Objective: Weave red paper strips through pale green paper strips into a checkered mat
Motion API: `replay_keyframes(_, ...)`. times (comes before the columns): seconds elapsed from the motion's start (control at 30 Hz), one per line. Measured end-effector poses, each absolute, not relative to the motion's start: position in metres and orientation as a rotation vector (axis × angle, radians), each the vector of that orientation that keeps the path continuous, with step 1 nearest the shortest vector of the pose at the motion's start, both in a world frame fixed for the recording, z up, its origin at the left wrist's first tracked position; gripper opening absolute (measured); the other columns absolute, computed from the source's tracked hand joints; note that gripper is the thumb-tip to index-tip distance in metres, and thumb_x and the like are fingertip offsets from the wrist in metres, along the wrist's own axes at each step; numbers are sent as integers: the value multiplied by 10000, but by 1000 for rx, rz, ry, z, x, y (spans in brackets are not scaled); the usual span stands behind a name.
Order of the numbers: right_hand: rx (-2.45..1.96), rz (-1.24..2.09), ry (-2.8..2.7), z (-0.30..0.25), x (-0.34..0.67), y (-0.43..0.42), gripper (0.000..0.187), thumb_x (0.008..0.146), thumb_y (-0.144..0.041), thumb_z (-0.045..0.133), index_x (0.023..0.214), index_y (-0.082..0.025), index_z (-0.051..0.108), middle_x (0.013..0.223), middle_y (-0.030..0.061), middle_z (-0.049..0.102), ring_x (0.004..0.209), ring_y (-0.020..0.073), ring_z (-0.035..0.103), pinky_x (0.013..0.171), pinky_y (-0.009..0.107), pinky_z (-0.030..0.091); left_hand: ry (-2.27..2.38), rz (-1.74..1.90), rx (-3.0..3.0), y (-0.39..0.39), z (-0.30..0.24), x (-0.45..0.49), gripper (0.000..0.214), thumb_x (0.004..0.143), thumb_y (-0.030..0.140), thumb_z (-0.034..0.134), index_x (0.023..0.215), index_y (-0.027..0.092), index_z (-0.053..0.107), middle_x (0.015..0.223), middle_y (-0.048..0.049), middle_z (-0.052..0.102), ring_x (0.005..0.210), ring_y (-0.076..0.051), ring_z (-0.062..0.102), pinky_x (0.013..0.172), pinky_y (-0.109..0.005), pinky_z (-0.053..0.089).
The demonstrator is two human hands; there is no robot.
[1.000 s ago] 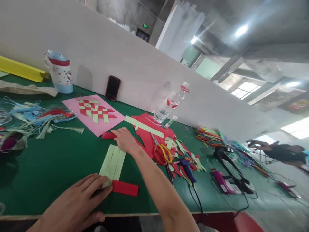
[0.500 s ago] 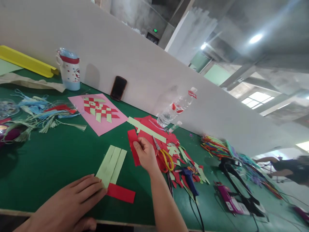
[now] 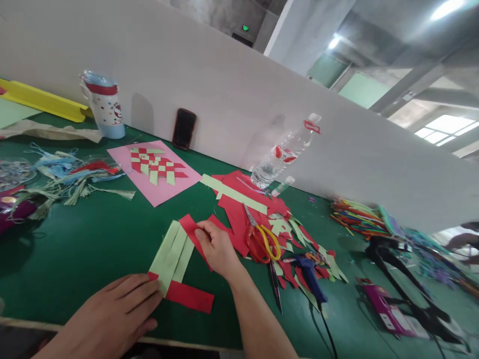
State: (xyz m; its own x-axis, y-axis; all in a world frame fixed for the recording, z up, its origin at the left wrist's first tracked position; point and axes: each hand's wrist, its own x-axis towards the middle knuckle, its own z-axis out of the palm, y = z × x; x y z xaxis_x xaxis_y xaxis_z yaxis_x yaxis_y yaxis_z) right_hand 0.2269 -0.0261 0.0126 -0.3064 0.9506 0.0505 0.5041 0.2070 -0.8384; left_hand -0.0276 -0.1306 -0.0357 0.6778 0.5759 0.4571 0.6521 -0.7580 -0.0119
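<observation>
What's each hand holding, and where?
The right hand pinches the red strip near its middle; left hand presses the green strips at their near ends.

Bright, even light falls from flaring ceiling lamps (image 3: 447, 9) and a blown-out window (image 3: 443, 133) at right, leaving soft shadows on the green bench (image 3: 93, 239). The right hand (image 3: 219, 249) and its red strip (image 3: 189, 227) are sharp; the wide lens bends the edges, and the far right smears.

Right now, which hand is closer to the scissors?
The right. The right hand holds a red strip just beside the scissors; the left hand presses on the green strips, farther away.
</observation>
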Motion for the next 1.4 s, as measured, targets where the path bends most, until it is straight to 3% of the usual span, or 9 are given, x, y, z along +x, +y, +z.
replay_keyframes(0.1,-1362,967,-1945,9,227,-26,256,1015,-383,517,1068,-219,706,800,5,680,696,173,611,629,256,424,-956,-625,-2715,-131,-33,-26,252,1022,337,598,1203,294,767,1197,53,828,1051,-188,767,933,-336,555)
replay_keyframes(0.4,-1432,886,-2037,1,227,-24,292,1040,-364,519,1208,-214,705,886,35,744,719,187,661,651,259,452,-1039,-617,-2695,-137,-42,-29,305,1006,287,582,1262,292,747,1232,23,808,1096,-201,743,935,-335,571)
replay_keyframes(0.9,-1427,835,-2106,-2,227,-22,273,1047,-340,529,1212,-226,715,968,46,790,775,202,714,724,271,506,-1115,-716,-2704,-142,-41,-27,290,1026,250,562,1242,284,752,1172,5,794,1102,-199,704,963,-323,553)
replay_keyframes(1.07,-1381,850,-2112,3,226,-25,276,1052,-330,520,1211,-217,715,1038,63,797,858,215,737,760,281,534,-1097,-737,-2720,-140,-46,-31,280,1038,345,595,1275,292,736,1200,10,789,1104,-195,699,963,-310,544)
replay_keyframes(1.23,-1189,1006,-2198,21,218,-40,236,1050,-291,545,1184,-253,735,1110,22,802,972,190,757,846,254,555,-1162,-713,-2781,-140,-54,-34,341,1002,363,668,1341,348,700,1268,34,767,1152,-185,686,1034,-301,525)
replay_keyframes(1.4,-1138,1118,-2394,26,211,-50,256,1039,-228,568,1209,-310,741,1189,-8,809,1062,205,772,908,275,550,-1181,-747,-2818,-138,-46,-33,405,984,336,687,1388,368,671,1231,48,780,1124,-166,696,1004,-276,532)
